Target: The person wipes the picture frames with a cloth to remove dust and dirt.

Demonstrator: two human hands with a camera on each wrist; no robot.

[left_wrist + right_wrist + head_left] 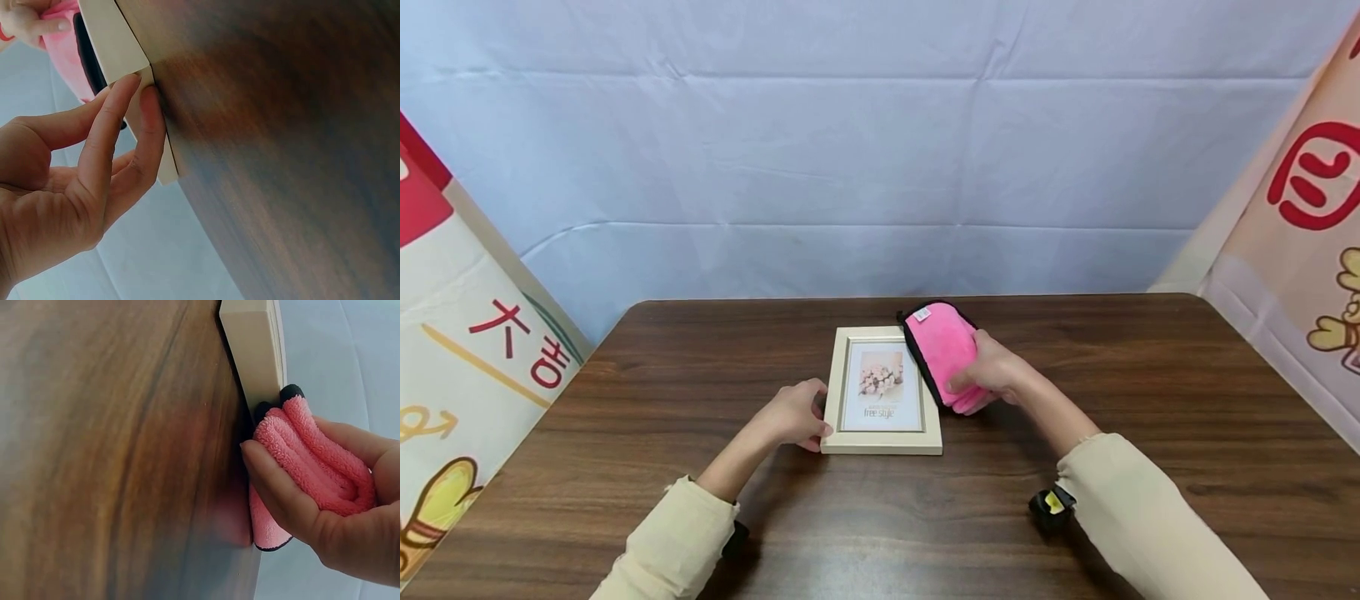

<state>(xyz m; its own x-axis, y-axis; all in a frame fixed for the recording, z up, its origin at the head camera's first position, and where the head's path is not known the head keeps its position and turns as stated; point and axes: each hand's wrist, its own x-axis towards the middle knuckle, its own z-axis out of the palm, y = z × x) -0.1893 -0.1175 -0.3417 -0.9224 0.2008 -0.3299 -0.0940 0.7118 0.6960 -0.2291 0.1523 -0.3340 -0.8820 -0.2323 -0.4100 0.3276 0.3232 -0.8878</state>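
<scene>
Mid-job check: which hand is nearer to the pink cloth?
Right. The right hand holds the pink cloth; the left hand is off to its left, touching the frame by its near left corner, with the frame between them.

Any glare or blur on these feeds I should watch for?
Head view: pale sheen on the tabletop toward the bottom edge; left wrist: tabletop grain looks soft, left hand sharper; right wrist: pinkish tint on the tabletop beside the pink cloth, whose pile looks crisp.
</scene>
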